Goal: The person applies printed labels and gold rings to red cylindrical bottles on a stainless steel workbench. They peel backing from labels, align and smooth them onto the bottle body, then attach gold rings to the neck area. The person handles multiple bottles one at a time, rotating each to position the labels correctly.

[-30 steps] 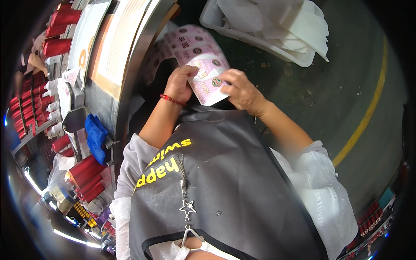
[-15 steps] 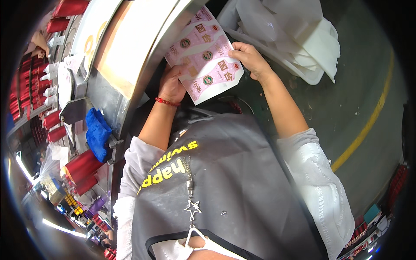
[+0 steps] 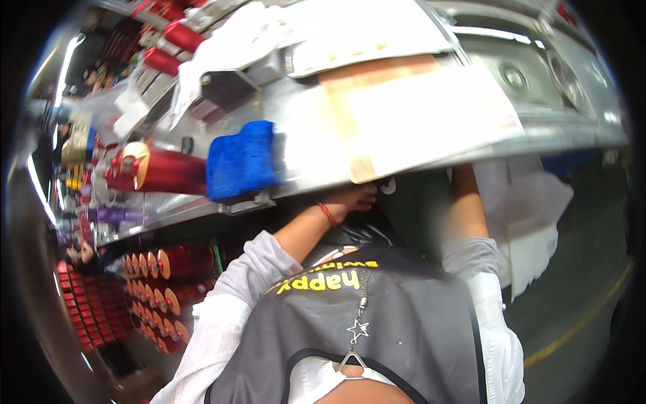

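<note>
Metal fills the upper half of your view: a long steel workbench (image 3: 323, 128) with a shiny, slightly scuffed top, bent into an arc by the lens. Taped flat on the workbench lies a cream paper sheet (image 3: 431, 114) with a tan cardboard strip along its near side. Left of that sheet sits a blue sponge block (image 3: 241, 160), coarse and soft-looking, and left again a red foil roll (image 3: 158, 168) on a pale core. Below the workbench edge, more red foil spools (image 3: 158, 289) stand in rows.

Your left hand (image 3: 353, 200) reaches just under the front lip of the workbench, a red cord around the wrist; the fingers curl inward, but you cannot tell from here whether they grip anything. A small pale round thing (image 3: 386, 185) shows right beside them, possibly part of a sheet. Your right hand is hidden under the workbench; only the forearm (image 3: 464, 209) shows, so its fingers cannot be judged.

To the right of that forearm hangs a white plastic sheet (image 3: 525, 215), thin, limp and crinkled. It would likely weigh next to nothing, slide between dry fingers and tear if tugged; pinch it at an edge or fold.
</note>
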A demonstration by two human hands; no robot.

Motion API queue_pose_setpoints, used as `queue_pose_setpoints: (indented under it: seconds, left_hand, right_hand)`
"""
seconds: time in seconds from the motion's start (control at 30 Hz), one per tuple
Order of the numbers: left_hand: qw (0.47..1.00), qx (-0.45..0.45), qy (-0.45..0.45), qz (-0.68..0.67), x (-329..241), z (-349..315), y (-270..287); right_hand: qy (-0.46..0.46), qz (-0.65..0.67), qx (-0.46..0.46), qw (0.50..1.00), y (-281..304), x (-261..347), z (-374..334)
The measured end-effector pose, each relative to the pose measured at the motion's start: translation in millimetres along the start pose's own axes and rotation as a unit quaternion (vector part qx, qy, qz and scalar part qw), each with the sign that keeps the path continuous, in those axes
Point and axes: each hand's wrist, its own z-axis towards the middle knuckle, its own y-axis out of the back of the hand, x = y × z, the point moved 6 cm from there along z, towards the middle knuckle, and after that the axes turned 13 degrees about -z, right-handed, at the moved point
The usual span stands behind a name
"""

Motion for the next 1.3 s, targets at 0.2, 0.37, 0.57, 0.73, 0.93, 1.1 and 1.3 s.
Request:
queue_pose_setpoints:
  seconds: [0.2, 0.37, 0.57, 0.73, 0.93, 1.1, 1.3]
  left_hand:
    - [0.922, 0.131, -0.161, 0.328, -56, -108, -22]
    - [0.900, 0.101, -0.233, 0.353, -86, -204, -3]
    - [0.925, 0.098, -0.306, 0.204, -119, -282, 29]
    - [0.775, -0.021, -0.628, -0.074, -135, -357, 90]
    - [0.572, -0.330, -0.746, -0.083, -162, -360, 183]
    - [0.670, -0.223, -0.690, -0.157, -180, -329, 213]
    - [0.696, -0.141, -0.678, -0.190, -192, -314, 210]
  right_hand:
    - [-0.011, -0.117, -0.041, 0.992, 25, -4, 30]
    - [-0.015, -0.161, -0.053, 0.985, 36, -1, 38]
    - [-0.013, -0.204, -0.066, 0.977, 51, 2, 37]
    - [0.007, -0.239, -0.073, 0.968, 63, -8, 24]
    - [0.054, -0.318, 0.092, 0.942, 40, -11, -113]
    - [0.380, -0.040, 0.362, 0.850, 67, 186, -337]
    - [0.618, 0.057, 0.165, 0.766, 78, 415, -374]
